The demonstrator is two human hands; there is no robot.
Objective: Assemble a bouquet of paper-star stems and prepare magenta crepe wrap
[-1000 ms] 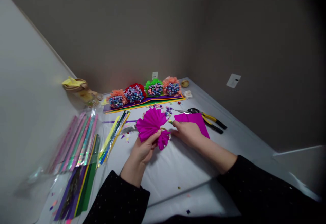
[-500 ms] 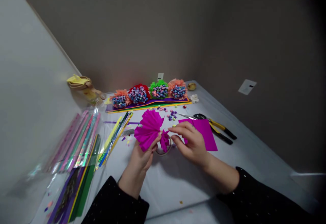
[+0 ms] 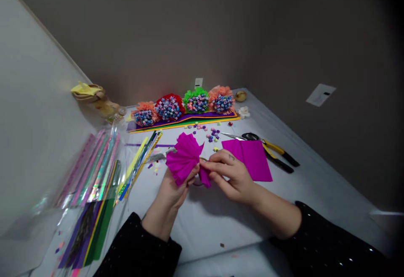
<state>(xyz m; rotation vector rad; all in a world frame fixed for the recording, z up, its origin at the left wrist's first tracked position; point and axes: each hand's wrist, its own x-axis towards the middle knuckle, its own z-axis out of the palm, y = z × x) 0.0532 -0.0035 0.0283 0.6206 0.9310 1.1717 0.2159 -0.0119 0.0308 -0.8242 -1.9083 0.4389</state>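
Note:
My left hand (image 3: 176, 186) is closed on a pleated sheet of magenta crepe paper (image 3: 183, 159), pinched at its waist so that one side fans out like a bow. Thumb and fingers of my right hand (image 3: 232, 176) are pressed together at the paper's gathered middle. A thin pale loop (image 3: 198, 184) shows partly behind the paper; my fingers hide most of it, and its kind is unclear. To the right lies a folded magenta paper sheet (image 3: 257, 161), close behind my right hand.
Scissors (image 3: 249, 137) and yellow-black pliers (image 3: 280, 155) lie at right. Several paper flowers with star-filled centres (image 3: 170, 108) line the back on coloured sheets. Small paper stars (image 3: 213, 135) are scattered before them. Paper strips (image 3: 142, 163) and plastic-sleeved strips (image 3: 94, 170) cover the left.
My right hand has moved left, and its fingers have closed in on the paper's gathered middle. My left hand keeps its hold. The view has shifted slightly.

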